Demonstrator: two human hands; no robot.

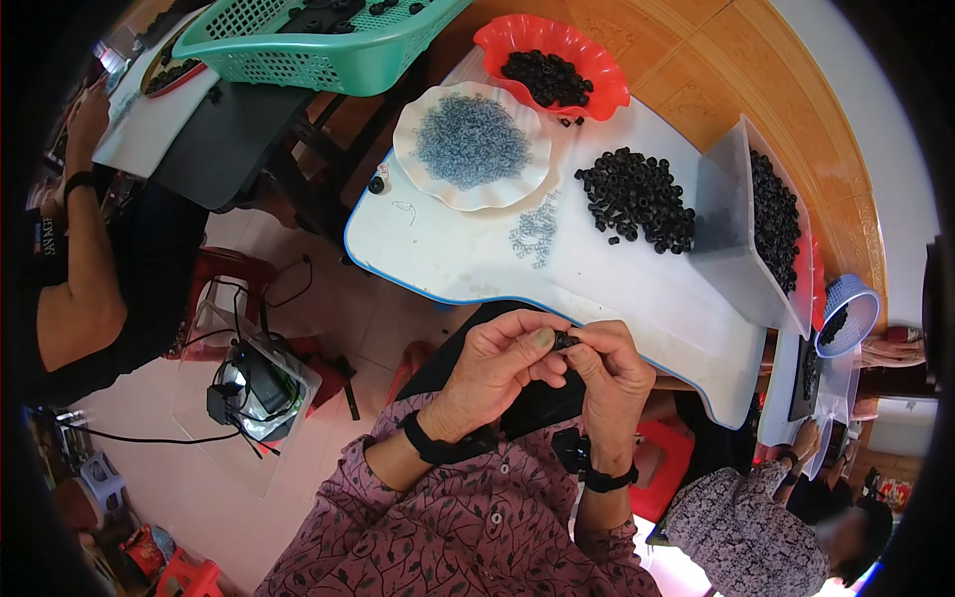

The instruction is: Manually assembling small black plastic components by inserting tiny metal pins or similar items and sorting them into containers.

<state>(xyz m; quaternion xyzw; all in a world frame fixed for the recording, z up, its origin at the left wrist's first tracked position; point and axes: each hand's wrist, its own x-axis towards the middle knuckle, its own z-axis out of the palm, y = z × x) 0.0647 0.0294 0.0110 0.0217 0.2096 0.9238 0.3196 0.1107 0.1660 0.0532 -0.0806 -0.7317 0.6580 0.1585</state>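
Observation:
My left hand and my right hand meet in front of my chest, just off the table's near edge. Thumbs and fingers of both pinch one small black part; its exact shape is mostly covered by fingertips. Beyond them on the white table lies a loose pile of small black ring-like parts. To its left, small clear pieces are scattered near a white wavy-edged plate heaped with similar clear pieces.
A red wavy-edged bowl and a clear plastic bin hold black parts. A green basket stands at the far left. People sit working at left and right. Cables and a clear box lie on the floor at left.

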